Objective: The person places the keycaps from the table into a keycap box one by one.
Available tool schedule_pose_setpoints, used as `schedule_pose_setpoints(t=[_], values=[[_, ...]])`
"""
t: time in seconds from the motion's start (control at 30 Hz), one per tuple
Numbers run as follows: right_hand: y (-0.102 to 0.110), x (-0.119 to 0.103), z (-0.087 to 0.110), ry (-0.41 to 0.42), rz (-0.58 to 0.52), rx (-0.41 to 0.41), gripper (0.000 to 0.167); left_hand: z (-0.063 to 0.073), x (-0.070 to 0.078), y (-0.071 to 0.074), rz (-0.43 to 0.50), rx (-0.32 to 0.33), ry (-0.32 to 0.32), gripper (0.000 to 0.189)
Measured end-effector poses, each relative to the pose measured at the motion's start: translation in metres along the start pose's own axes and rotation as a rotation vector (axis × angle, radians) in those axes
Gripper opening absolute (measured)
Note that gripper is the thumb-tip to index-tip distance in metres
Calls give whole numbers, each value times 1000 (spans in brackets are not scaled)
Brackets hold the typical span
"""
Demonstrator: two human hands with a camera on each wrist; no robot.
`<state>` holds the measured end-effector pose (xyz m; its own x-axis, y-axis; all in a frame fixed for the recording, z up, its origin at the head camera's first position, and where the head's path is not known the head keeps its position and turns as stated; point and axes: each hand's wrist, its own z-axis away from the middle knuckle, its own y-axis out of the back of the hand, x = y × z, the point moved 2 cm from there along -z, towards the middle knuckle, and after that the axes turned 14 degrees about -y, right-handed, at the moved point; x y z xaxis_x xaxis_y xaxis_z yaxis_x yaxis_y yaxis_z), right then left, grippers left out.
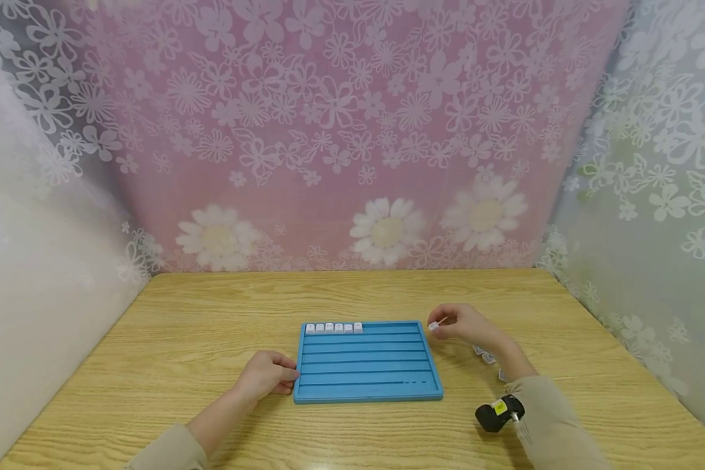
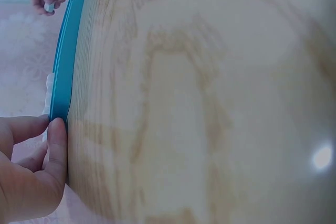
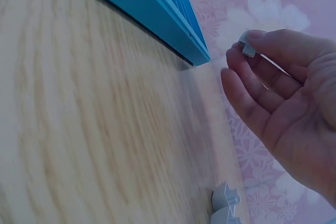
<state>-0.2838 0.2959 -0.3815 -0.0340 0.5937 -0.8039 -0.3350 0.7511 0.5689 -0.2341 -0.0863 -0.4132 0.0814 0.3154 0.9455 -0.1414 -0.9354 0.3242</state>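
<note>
A blue keycap tray (image 1: 361, 377) with long ridged rows lies on the table. Several white keycaps (image 1: 334, 328) stand side by side in its top row, starting from the left end. My left hand (image 1: 266, 376) grips the tray's left edge near the front; in the left wrist view its thumb (image 2: 57, 136) lies against the outer wall. Off the tray's upper right corner, my right hand (image 1: 461, 324) pinches one white keycap (image 1: 434, 326) between thumb and fingers. The right wrist view shows this keycap (image 3: 247, 45) at the fingertips, raised above the table.
More loose white keycaps (image 1: 489, 358) lie on the wooden table (image 1: 211, 307), right of the tray and partly hidden by the right forearm. A black device (image 1: 496, 414) is on the right wrist. A flowered pink curtain (image 1: 305, 163) hangs behind the table.
</note>
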Motion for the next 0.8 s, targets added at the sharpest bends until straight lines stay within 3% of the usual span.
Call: schedule_pose_setpoints(t=[0.43, 0.67, 0.8], values=[[-9, -13, -6, 28, 11, 38, 26, 0, 0, 1, 17, 3, -9, 14], [-16, -22, -11, -37, -47, 68, 41, 0, 2, 1, 16, 4, -11, 14], [-20, -26, -15, -42, -63, 82, 40, 0, 1, 0, 13, 6, -11, 13]])
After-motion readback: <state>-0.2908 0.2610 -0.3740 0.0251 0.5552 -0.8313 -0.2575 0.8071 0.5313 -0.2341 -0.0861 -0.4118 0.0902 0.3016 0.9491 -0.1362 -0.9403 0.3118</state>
